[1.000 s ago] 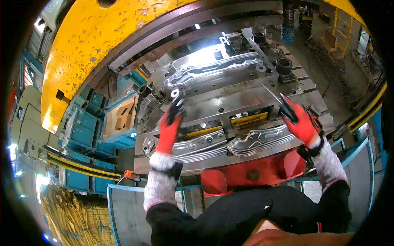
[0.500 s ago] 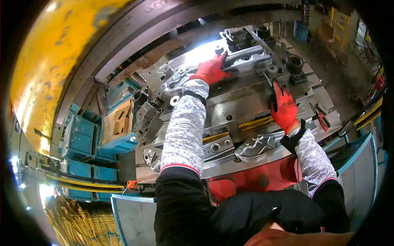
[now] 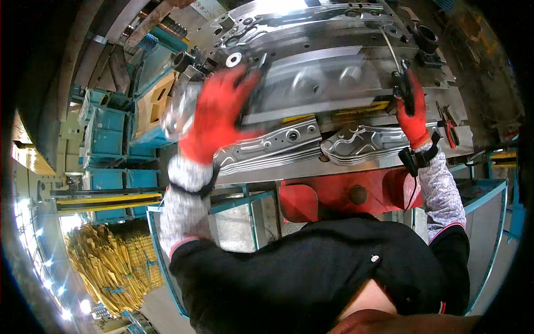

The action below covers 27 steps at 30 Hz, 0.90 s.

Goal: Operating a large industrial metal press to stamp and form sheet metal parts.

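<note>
My left hand (image 3: 214, 117), in a red and black glove, is smeared by motion at the left of the press die. It grips a long stamped metal part (image 3: 311, 80), also blurred, with one end sticking out left of the glove. Thumb and fingers lie on opposite edges of the part. My right hand (image 3: 411, 108), gloved alike, is closed on a thin metal rod (image 3: 391, 49) that points up and away over the die. Below the hands, along the near edge, lie a left stack of stamped metal parts (image 3: 272, 139) and a right stack (image 3: 361, 142).
Red-handled pliers (image 3: 450, 131) lie right of my right hand. The die's shaped ridge (image 3: 300, 26) runs along the far side, with a black cylinder post (image 3: 427, 39) at its right. Blue crates (image 3: 105, 133) stand at left. A red panel (image 3: 345, 195) is before my body.
My left hand has come back from the far die toward me and left, bringing the stamped metal part. My right hand has shifted slightly right, still holding the rod. The view has tilted.
</note>
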Each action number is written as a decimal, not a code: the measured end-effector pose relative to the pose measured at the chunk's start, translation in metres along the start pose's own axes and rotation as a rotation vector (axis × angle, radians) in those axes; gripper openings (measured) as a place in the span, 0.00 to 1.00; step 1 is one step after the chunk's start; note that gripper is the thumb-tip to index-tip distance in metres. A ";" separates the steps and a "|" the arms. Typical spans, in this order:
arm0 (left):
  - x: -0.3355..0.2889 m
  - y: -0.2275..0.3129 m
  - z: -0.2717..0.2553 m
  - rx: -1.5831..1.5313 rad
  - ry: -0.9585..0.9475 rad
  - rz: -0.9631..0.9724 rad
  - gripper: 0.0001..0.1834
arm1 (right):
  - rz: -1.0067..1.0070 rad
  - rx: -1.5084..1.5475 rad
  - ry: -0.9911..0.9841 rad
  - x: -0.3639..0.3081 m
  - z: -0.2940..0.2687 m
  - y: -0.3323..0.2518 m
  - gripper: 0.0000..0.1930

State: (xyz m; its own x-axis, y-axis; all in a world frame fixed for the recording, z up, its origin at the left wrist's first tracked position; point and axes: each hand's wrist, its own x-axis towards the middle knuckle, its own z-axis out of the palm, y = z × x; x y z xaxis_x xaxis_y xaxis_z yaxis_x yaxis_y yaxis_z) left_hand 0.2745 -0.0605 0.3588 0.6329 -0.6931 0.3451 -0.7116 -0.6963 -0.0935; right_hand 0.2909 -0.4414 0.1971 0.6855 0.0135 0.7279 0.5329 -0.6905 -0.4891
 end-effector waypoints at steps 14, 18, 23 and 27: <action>-0.128 0.003 0.156 -0.037 -0.353 -0.213 0.46 | 0.241 0.145 -0.282 -0.116 -0.057 -0.020 0.26; -0.125 0.004 0.160 -0.070 -0.392 -0.260 0.47 | 0.497 0.277 -0.309 -0.142 -0.084 -0.023 0.25; -0.088 0.036 0.139 -0.067 -0.297 -0.264 0.47 | 0.521 0.139 -0.157 -0.177 -0.121 -0.019 0.25; 0.000 0.105 0.154 -0.357 -0.301 0.005 0.46 | 0.638 0.271 -0.006 -0.202 -0.134 -0.015 0.26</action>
State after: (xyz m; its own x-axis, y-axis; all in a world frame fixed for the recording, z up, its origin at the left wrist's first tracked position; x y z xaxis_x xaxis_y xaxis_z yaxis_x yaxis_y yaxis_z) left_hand 0.2463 -0.1620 0.2054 0.6523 -0.7561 0.0539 -0.7417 -0.6219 0.2512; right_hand 0.0785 -0.5308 0.1216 0.9083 -0.3307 0.2562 0.1299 -0.3594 -0.9241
